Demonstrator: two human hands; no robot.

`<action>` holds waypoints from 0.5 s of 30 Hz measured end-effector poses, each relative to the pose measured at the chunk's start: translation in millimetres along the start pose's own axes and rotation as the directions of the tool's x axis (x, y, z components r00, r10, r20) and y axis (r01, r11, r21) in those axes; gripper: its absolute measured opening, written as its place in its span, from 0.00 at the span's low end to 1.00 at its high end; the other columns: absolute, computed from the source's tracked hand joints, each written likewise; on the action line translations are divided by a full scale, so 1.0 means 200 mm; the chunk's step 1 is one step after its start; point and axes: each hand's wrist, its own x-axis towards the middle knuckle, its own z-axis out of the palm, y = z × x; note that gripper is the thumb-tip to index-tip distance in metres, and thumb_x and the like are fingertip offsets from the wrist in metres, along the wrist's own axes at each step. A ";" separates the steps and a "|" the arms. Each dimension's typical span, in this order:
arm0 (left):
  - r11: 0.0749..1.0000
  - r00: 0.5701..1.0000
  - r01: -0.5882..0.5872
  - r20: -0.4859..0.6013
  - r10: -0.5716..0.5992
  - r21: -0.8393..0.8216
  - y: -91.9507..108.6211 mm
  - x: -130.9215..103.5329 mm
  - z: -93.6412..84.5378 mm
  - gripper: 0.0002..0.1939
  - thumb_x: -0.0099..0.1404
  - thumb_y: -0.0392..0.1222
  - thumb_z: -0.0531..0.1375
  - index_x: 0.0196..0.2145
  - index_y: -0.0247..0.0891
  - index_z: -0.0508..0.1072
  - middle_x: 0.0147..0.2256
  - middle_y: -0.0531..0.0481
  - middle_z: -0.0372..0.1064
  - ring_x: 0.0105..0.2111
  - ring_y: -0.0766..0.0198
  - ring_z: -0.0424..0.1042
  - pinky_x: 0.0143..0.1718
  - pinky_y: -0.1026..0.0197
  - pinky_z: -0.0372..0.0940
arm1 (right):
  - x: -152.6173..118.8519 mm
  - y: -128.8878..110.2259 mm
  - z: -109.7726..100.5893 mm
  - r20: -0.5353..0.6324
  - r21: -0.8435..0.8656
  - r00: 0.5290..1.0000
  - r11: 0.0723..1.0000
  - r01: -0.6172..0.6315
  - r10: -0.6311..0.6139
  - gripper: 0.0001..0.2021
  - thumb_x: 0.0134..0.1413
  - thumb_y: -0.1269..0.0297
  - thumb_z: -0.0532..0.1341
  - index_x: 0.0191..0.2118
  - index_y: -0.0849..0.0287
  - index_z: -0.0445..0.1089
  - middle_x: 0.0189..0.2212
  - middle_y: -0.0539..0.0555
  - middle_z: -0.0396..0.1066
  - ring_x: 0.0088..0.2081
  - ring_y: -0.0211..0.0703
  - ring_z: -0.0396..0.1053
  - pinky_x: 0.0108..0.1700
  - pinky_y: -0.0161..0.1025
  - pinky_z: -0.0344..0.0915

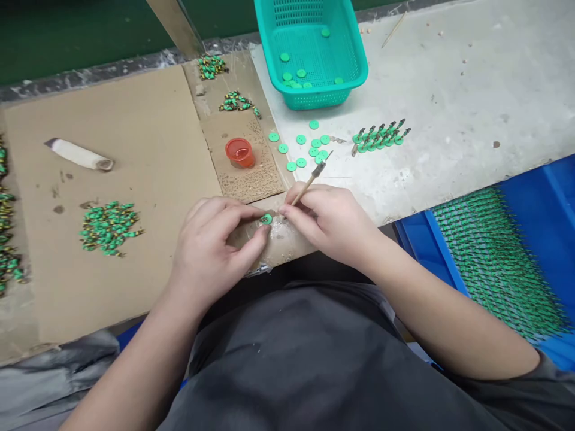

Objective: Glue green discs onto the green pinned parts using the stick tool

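Between the thumb and forefinger of my left hand (215, 242) is a green disc (266, 219), close to the table's front edge. A small dark mark shows on the disc's face. My right hand (330, 218) pinches a thin wooden stick (307, 188) with a dark wrapped end pointing up and to the right; its lower tip is hidden by the fingers, just right of the disc. Loose green discs (300, 139) lie beyond my right hand. Behind my hands, an orange-red cup (240, 152) stands on a speckled cardboard piece (251, 184).
A teal basket (314, 99) holds several discs. Discs with dark upright pieces (380, 137) stand in rows at right. Small green-gold parts (110, 228) lie heaped on cardboard (148, 137), near a white tube (78, 154). A blue tray (449, 257) of green pieces sits lower right.
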 end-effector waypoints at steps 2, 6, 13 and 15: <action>1.000 1.000 0.001 0.004 -0.001 -0.007 -0.01 0.00 0.01 0.05 0.75 0.41 0.69 0.48 0.49 0.83 0.41 0.49 0.82 0.43 0.53 0.81 0.50 0.48 0.72 | 0.01 0.00 0.00 -0.008 0.029 1.000 1.000 0.001 -0.001 0.15 0.81 0.63 0.61 0.38 0.59 0.78 0.41 0.55 0.84 0.43 0.45 0.81 0.50 0.41 0.71; 0.999 1.000 0.011 0.015 -0.011 -0.037 -0.01 0.00 0.01 0.06 0.75 0.40 0.69 0.47 0.51 0.83 0.42 0.51 0.83 0.43 0.54 0.82 0.49 0.49 0.72 | 0.03 0.01 0.03 -0.014 0.085 0.999 0.996 0.041 -0.040 0.14 0.81 0.61 0.60 0.40 0.58 0.79 0.42 0.54 0.84 0.43 0.45 0.80 0.50 0.41 0.72; 0.997 0.999 0.039 0.017 -0.038 -0.069 -0.01 0.01 0.01 0.03 0.75 0.42 0.69 0.44 0.50 0.84 0.40 0.52 0.83 0.40 0.56 0.81 0.46 0.51 0.70 | 0.06 0.04 0.05 0.017 0.075 0.991 0.989 0.130 -0.131 0.14 0.82 0.63 0.59 0.42 0.58 0.79 0.42 0.54 0.83 0.45 0.46 0.80 0.53 0.41 0.72; 0.997 1.000 0.028 0.015 -0.027 -0.069 -0.01 0.02 0.01 0.01 0.75 0.42 0.69 0.43 0.47 0.84 0.39 0.52 0.82 0.40 0.58 0.80 0.47 0.52 0.70 | 0.06 0.04 0.05 0.041 0.066 0.990 0.990 0.128 -0.131 0.13 0.82 0.63 0.59 0.43 0.58 0.79 0.42 0.54 0.83 0.44 0.46 0.79 0.52 0.41 0.72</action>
